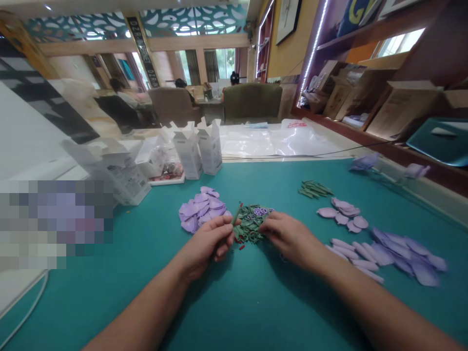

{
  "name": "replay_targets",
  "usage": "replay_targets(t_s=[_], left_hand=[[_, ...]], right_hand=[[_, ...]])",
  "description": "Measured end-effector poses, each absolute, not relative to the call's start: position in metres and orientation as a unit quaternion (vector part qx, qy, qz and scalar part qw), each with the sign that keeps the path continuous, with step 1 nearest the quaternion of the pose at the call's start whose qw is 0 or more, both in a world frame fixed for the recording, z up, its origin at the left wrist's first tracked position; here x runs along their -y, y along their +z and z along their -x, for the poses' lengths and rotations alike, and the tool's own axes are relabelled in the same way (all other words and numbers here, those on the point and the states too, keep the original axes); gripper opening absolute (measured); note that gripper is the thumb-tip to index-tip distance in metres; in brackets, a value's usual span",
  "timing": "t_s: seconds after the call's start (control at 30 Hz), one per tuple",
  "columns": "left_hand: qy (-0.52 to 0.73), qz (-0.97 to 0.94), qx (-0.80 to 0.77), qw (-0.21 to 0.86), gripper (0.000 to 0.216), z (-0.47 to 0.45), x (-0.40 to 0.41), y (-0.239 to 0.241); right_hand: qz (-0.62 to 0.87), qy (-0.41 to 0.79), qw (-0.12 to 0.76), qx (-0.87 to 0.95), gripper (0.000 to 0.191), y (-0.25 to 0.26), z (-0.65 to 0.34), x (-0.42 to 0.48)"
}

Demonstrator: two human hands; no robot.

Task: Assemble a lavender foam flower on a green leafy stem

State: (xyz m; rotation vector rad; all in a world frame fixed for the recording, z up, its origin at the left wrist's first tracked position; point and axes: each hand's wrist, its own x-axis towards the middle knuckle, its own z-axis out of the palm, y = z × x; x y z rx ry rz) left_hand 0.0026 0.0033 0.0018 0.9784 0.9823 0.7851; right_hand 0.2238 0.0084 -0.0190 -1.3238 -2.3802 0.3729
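1. Currently, the left hand point(214, 236) pinches a green stem point(237, 214) between thumb and fingers, tilted, at the left edge of the pile point(250, 224).
2. Bent fingers of the right hand point(287, 236) reach the pile's right edge; whether they grasp a piece, I cannot tell.
3. Purple rings point(261, 211) lie on the pile's far side, and a red bit point(242, 247) just before its near edge.
4. Left of the pile, close by, sit lilac petals point(199, 210).
5. Well right of it lie green sticks point(314, 189), pale ovals point(327, 212) and larger petals point(409, 253).
6. Beyond it, leftward, stand white boxes point(210, 151).
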Motion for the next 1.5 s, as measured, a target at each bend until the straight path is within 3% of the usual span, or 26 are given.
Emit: replay_targets(t_s=[0.4,1.03,1.37,1.5], left_hand=[[0.338,-0.458,-0.440,0.694,0.026,-0.002,-0.004,0.001],[0.318,-0.527,-0.472,0.631,0.040,0.001,-0.006,0.002],[0.279,-0.679,-0.494,0.465,0.031,0.004,-0.005,-0.001],[0.266,-0.737,-0.496,0.373,0.028,0.003,-0.003,-0.002]], right_hand=[[0.520,0.014,0.077,0.850,0.011,-0.030,-0.208,-0.003],[0.540,0.040,0.068,0.838,0.008,-0.028,-0.207,-0.003],[0.525,0.011,0.100,0.845,0.016,-0.038,-0.208,-0.004],[0.512,-0.004,0.159,0.844,0.014,-0.034,-0.211,-0.005]])
